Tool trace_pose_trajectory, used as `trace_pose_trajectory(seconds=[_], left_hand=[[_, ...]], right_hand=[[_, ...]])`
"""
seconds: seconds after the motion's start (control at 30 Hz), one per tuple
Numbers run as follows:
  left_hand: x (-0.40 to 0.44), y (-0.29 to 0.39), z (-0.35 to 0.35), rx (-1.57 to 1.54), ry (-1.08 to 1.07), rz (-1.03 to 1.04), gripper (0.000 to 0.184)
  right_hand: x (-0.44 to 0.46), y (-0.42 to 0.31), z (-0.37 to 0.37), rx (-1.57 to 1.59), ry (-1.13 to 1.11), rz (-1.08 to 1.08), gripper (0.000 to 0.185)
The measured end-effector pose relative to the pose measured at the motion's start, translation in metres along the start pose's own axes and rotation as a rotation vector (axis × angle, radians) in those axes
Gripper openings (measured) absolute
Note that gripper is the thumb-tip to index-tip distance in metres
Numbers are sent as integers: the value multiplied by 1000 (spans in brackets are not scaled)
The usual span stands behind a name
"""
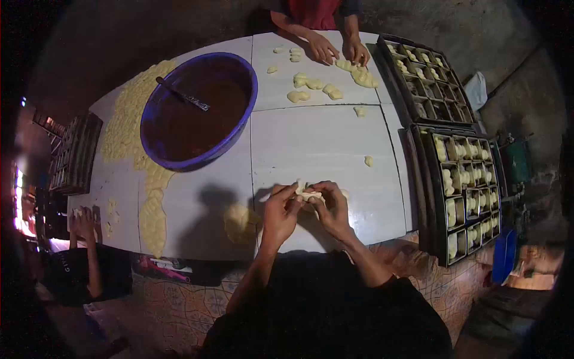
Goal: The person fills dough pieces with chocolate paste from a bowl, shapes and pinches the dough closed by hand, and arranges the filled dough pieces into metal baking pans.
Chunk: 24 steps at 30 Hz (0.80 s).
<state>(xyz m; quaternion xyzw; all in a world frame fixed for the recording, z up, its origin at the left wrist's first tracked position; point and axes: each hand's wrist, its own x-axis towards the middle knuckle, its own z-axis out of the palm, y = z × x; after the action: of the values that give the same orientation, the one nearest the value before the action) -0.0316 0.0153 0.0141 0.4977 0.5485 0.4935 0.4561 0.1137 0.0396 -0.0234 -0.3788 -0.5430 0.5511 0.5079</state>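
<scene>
Between my two hands, over the near middle of the white table, is a small piece of pale dough. My left hand pinches its left side with thumb and fingers. On the other side, my right hand has its fingers curled round the dough's right part. The fingers hide much of the piece, and there seems to be something dark in its middle that I cannot make out. To the left of my left hand lies a flat lump of dough on the tabletop.
A large blue basin of brown filling with a spatula stands left of centre. Flattened dough rounds spread beside it. Sectioned metal trays hold dough at right. Across the table, a co-worker's hands handle dough; another person works at left.
</scene>
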Motion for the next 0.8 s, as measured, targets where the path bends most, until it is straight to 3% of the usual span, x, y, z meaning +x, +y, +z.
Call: trace_pose_trajectory(seconds=[0.07, 0.13, 0.27, 0.33, 0.37, 0.4, 0.43, 0.47, 0.5, 0.53, 0.6, 0.67, 0.7, 0.8], left_hand=[[-8, -3, 8, -193, -19, 10, 22], [-15, -6, 12, 3, -27, 50, 24], [-23, 3, 20, 185, -43, 102, 25], [-29, 10, 29, 24, -24, -233, 20], [-32, -7, 39, -128, 61, -66, 18], [-35, -12, 44, -130, 48, -75, 18], [-38, -15, 47, -1, -23, -71, 18], [-42, -19, 50, 127, -91, -67, 18], [-47, -39, 58, -8, -91, -165, 16], [-50, -43, 58, -40, -181, -78, 18], [-56, -49, 62, -186, -248, -39, 38], [-67, -37, 65, -374, -390, -190, 57], [-72, -30, 67, -558, -458, -213, 64], [-71, -43, 64, 8, -155, 259, 75]], right_hand=[[-3, -11, -7, 19, 125, -111, 12], [-9, -21, -15, 66, 123, -114, 17], [-33, -33, -15, -372, -22, -213, 26], [-47, -22, -24, -325, -55, -51, 23], [-53, -17, -30, -331, -46, -43, 23], [-60, -13, -35, -236, 31, 129, 25], [-66, -9, -39, -137, 110, 297, 27], [-71, -6, -41, -138, 119, 306, 27], [-75, -3, -42, -265, 158, 151, 30], [-79, 0, -44, -392, 194, -7, 34], [-93, 5, -64, -505, 148, 14, 43], [-106, -2, -80, 396, -276, 759, 47], [-110, 2, -85, 261, -262, 684, 48], [-106, 30, -89, -325, 143, 215, 54]])
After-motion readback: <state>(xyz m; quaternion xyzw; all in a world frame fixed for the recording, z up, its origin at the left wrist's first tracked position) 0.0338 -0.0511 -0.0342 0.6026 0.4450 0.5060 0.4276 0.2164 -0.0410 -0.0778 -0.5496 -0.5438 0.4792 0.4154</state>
